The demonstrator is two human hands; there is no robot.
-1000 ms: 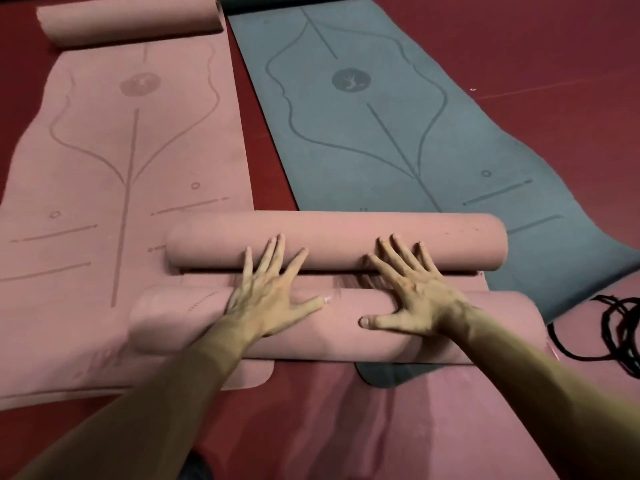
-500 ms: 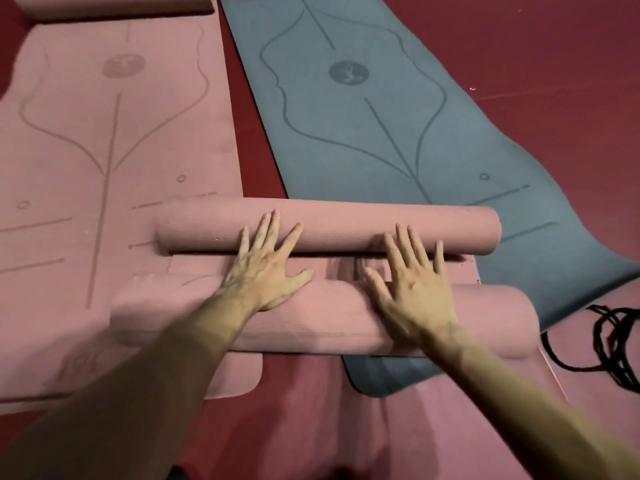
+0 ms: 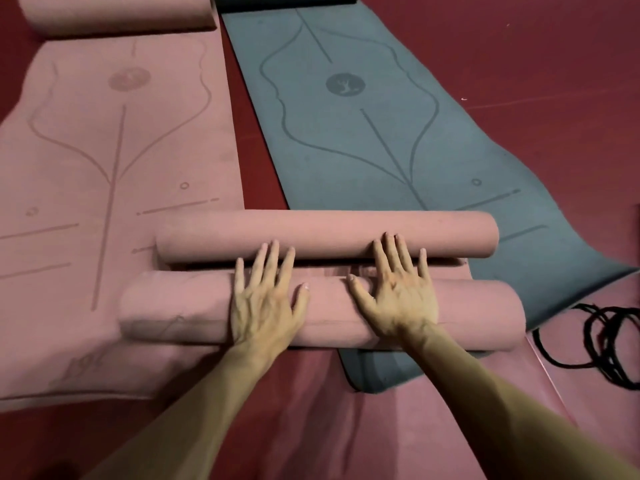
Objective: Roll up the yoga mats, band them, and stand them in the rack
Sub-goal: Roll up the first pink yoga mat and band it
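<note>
The dark red floor (image 3: 519, 64) has its widest open stretch on the far right, beyond the mats. A flat pink yoga mat with line markings (image 3: 104, 168) fills the left side, and its right edge runs beside a flat blue-grey yoga mat with a tree emblem (image 3: 363, 150). Only a narrow wedge of floor shows between them. A smooth pink sheet (image 3: 346, 427) lies under my forearms, and the blue-grey mat's near corner rests on it.

The thick pink rolled mat (image 3: 180, 306) lies crosswise nearest me. Its left end sits over the flat pink mat and its right end over the blue-grey one. Just beyond it lies the thinner pink roll (image 3: 329, 233), parallel to it. A narrow flat strip of pink mat shows in the gap between the 2 rolls. At the far left, a pink rolled end (image 3: 114, 12) sits at the top of the flat pink mat.

Both my forearms reach forward, angled slightly inward. My left grip (image 3: 265, 299) and right grip (image 3: 398, 292) lie palm down on the thick roll, near its middle. Their fingers are straight and spread, with the fingertips touching the thinner roll and the thumbs pointing toward each other.

A coil of black cord loops (image 3: 606, 341) lies on the sheet, near the thick roll's right end but apart from it.
</note>
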